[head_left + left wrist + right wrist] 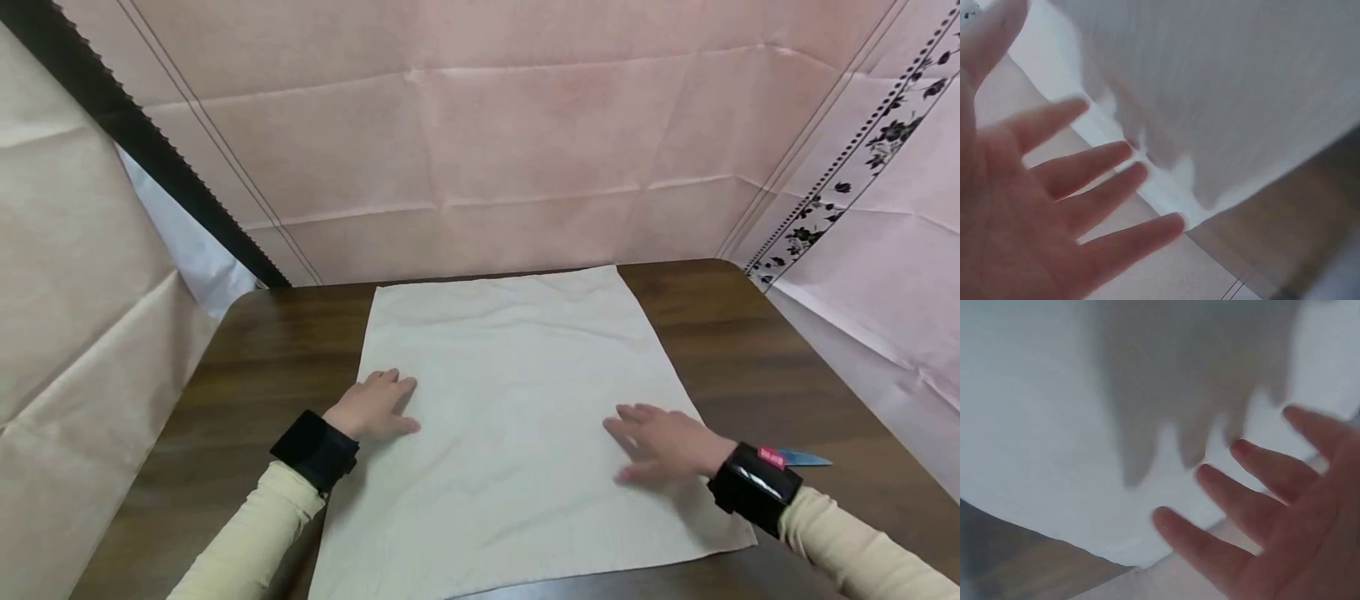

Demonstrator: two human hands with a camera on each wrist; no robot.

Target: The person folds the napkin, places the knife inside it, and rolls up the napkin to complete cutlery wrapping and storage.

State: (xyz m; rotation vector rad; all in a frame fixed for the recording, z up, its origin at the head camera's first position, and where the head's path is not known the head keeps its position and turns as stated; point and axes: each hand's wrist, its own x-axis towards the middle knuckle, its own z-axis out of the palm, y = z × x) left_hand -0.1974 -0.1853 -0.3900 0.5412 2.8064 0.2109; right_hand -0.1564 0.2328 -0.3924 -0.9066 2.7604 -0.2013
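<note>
Brown wood-grain table [258, 392] under my remote view bears a white cloth [517, 367] that could, I judge, ruck if either hand drags unevenly; it lies spread out, faintly wrinkled. Left hand [377, 406] and right hand [667, 442] hover over opposite sides, fingers splayed, holding nothing.

White cloth [510, 400], spread flat, faintly wrinkled, on brown table [225, 433], almost reaching far table edge.

Matt cloth [510, 467] on a wood-grained tabletop [277, 350].
The cloth appears softly wrinkled; the tabletop, smooth with faint sheen; the right wristband [753, 490], glossy; the sleeves [247, 533], matt fabric; the backdrop [525, 142], creased, matt.
</note>
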